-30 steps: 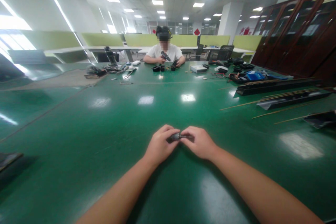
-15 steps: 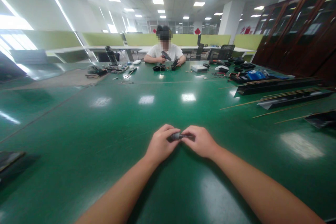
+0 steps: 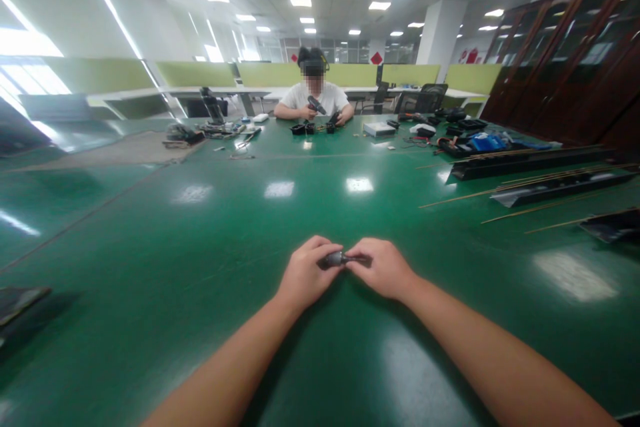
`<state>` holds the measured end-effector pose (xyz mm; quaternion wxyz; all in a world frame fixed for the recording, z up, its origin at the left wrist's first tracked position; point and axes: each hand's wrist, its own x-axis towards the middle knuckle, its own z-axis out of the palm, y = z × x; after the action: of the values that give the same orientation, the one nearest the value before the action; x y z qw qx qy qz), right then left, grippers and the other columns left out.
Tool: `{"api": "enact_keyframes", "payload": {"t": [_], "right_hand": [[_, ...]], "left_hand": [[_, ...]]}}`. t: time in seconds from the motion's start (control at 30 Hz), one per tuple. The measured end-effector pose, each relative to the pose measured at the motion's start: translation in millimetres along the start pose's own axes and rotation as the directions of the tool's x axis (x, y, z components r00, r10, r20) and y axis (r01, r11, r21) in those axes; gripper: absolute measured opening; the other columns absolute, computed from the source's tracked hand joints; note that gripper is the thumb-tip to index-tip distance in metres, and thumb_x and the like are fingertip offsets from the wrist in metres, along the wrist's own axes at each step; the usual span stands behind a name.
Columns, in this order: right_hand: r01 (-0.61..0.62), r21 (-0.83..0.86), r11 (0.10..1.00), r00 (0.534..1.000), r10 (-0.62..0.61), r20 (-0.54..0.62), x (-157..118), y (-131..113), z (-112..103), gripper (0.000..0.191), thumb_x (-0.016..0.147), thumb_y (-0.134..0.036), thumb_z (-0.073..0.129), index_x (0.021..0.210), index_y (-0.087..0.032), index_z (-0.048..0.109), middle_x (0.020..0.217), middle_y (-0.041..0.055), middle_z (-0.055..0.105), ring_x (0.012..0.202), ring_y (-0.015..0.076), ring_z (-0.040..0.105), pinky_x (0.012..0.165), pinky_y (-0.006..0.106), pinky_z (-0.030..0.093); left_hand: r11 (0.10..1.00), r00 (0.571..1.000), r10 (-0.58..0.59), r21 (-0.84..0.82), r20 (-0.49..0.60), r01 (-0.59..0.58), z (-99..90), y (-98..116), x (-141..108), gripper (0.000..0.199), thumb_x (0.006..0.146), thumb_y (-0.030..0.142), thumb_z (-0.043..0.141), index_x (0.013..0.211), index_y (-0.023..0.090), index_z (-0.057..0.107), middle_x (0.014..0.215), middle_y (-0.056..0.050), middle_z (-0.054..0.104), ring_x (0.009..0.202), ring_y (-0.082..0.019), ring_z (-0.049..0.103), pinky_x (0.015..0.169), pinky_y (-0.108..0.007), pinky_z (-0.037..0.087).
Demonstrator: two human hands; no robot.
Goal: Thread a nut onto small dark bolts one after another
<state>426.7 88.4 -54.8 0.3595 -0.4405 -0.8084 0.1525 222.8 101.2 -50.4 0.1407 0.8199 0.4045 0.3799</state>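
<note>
Just above the green table, a small dark grey cylindrical piece with a thin metal shaft (image 3: 334,259) lies level between my two hands. My left hand (image 3: 307,273) is closed round its thick end, fingers on top and thumb below. At the other end, my right hand (image 3: 381,268) pinches the thin part between thumb and fingers. The fingertips of both hands nearly meet. Much of the piece is hidden by the fingers, and its exact kind cannot be made out.
Across the green table (image 3: 240,227) sits a person (image 3: 314,97) holding a dark power tool (image 3: 317,105). To the right lie black metal channels (image 3: 530,163) and thin rods. A white box (image 3: 379,129) and tangled parts stand at the back. A dark flat object (image 3: 20,303) is at the left edge.
</note>
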Motion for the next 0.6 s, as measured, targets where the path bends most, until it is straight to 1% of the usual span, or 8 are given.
{"api": "enact_keyframes", "payload": {"t": [0.2,0.6], "right_hand": [[-0.002,-0.024,1.000,1.000,0.003,0.015,-0.1,1.9,-0.1,0.011,0.083,-0.020,0.068,0.092,-0.021,0.074,0.085,0.0034,0.070,0.078,0.0166,0.062,0.071,0.027,0.045],[-0.011,-0.010,1.000,1.000,0.011,0.012,-0.1,2.5,-1.6,0.012,0.082,-0.019,0.069,0.092,-0.021,0.075,0.085,0.0029,0.071,0.078,0.0167,0.063,0.071,0.027,0.044]], "left_hand": [[1.000,1.000,0.004,0.020,-0.004,-0.004,-0.2,-0.3,0.5,0.022,0.078,0.022,0.072,0.100,0.022,0.073,0.096,-0.006,0.067,0.088,-0.018,0.064,0.080,-0.030,0.054],[1.000,1.000,-0.001,0.027,-0.002,0.001,-0.8,-0.2,0.7,0.022,0.078,0.022,0.074,0.100,0.024,0.073,0.096,-0.005,0.067,0.088,-0.018,0.064,0.079,-0.030,0.054]]}}
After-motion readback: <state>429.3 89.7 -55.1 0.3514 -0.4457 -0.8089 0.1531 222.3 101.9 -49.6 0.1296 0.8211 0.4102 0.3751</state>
